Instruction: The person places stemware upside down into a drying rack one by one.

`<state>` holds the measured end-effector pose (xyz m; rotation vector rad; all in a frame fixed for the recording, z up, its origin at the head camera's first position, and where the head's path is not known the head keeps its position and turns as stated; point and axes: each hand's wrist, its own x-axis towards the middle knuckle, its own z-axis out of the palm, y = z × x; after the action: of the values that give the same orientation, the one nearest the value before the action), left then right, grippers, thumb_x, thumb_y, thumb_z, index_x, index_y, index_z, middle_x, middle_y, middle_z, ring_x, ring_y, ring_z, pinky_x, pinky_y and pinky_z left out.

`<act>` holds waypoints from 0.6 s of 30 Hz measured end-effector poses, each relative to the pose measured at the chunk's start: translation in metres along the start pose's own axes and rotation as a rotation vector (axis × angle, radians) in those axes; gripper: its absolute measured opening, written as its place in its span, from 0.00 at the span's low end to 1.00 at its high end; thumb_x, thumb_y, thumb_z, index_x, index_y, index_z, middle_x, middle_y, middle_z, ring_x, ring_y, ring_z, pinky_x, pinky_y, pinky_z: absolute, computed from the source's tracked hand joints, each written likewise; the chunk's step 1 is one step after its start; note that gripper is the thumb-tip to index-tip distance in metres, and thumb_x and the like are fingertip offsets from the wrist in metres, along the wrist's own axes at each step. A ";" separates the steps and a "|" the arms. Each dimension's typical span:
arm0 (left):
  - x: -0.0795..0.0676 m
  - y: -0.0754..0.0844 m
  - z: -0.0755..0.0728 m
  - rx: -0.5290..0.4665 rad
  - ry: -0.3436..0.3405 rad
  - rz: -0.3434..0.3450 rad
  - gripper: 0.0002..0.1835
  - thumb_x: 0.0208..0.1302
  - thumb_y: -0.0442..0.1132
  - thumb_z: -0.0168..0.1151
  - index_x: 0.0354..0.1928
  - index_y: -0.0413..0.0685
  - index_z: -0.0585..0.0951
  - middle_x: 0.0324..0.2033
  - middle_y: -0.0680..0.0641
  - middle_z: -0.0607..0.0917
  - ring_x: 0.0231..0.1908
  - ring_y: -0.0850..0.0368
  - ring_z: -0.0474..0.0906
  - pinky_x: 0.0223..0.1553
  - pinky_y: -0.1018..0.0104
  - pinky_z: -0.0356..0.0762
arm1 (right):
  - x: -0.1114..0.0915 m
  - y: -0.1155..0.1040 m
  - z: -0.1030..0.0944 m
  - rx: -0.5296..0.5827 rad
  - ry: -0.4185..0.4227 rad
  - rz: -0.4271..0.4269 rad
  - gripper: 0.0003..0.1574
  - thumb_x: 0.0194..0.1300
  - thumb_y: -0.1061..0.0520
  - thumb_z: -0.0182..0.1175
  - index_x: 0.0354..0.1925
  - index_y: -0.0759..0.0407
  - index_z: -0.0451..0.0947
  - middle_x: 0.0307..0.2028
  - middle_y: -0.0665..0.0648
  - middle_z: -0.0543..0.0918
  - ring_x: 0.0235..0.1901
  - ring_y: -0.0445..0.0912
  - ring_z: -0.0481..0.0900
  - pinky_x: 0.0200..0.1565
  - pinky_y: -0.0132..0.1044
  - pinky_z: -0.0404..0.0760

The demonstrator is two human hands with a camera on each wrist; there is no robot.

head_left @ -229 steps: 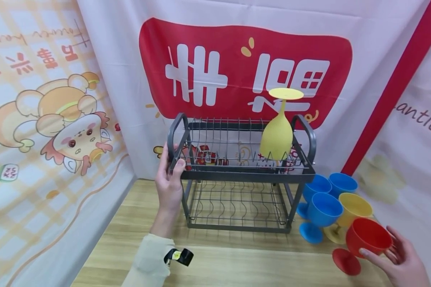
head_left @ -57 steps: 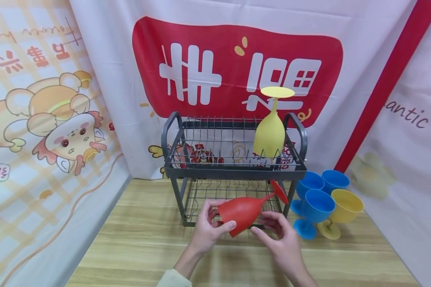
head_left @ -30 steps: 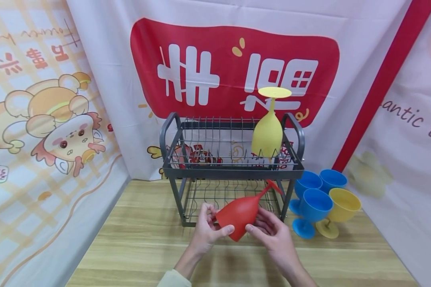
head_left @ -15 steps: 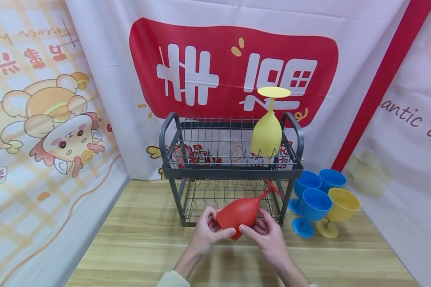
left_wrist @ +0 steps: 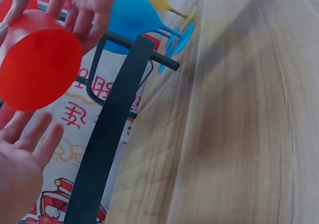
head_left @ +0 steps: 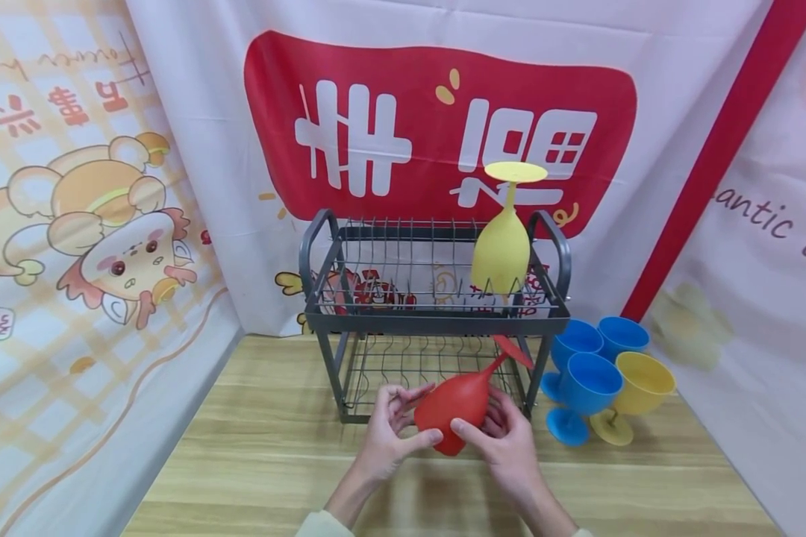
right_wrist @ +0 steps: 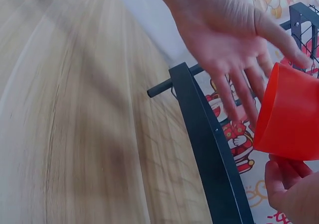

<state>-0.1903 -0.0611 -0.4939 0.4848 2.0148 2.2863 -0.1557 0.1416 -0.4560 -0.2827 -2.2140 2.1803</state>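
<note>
Fingers of the right hand (head_left: 510, 444) are curled round a red stemmed goblet (head_left: 450, 406), seemingly of smooth plastic, with the thumb on the near side of its bowl. Those of the left hand (head_left: 386, 432) are rather straight, and seem only to support the bowl near the rim. The red stemmed goblet is held above the light wooden surface (head_left: 242, 462), before a dark grey two-tier metal rack (head_left: 436, 324); its foot points to about 1 o'clock, its mouth to about 7. I judge the work to be at an early stage: one pale yellow goblet (head_left: 500, 253) already stands upside down in the upper tier, toward 1 o'clock, while three bright blue goblets (head_left: 587, 395) and one deeper yellow goblet (head_left: 643, 395) stand upright on the surface, toward 2 to 3 o'clock. The left forearm (head_left: 349, 496) enters from 7 o'clock, the right forearm (head_left: 544, 507) from 5, thumbs turned toward each other.
</note>
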 end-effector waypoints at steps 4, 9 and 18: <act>0.000 0.005 -0.009 0.035 0.118 0.181 0.34 0.61 0.30 0.75 0.64 0.35 0.66 0.69 0.40 0.81 0.67 0.41 0.78 0.63 0.60 0.83 | 0.000 0.001 -0.009 -0.024 0.013 0.001 0.54 0.62 0.45 0.78 0.78 0.47 0.63 0.70 0.63 0.77 0.67 0.56 0.80 0.60 0.43 0.88; 0.005 0.021 -0.028 0.028 0.384 0.416 0.27 0.62 0.24 0.68 0.61 0.31 0.69 0.61 0.39 0.83 0.59 0.51 0.81 0.57 0.68 0.83 | -0.003 0.000 -0.029 -0.056 0.020 -0.001 0.57 0.63 0.45 0.77 0.80 0.48 0.59 0.73 0.64 0.74 0.69 0.59 0.78 0.59 0.42 0.89; 0.030 0.086 -0.061 -0.036 0.667 0.573 0.31 0.63 0.36 0.72 0.65 0.41 0.71 0.64 0.46 0.77 0.66 0.46 0.70 0.62 0.64 0.73 | -0.005 -0.002 -0.074 -0.162 0.065 0.005 0.57 0.65 0.43 0.75 0.81 0.47 0.55 0.76 0.63 0.71 0.71 0.60 0.75 0.57 0.36 0.89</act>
<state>-0.2210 -0.1251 -0.4102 0.3578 2.3210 3.1623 -0.1406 0.2145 -0.4517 -0.3583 -2.3593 1.9667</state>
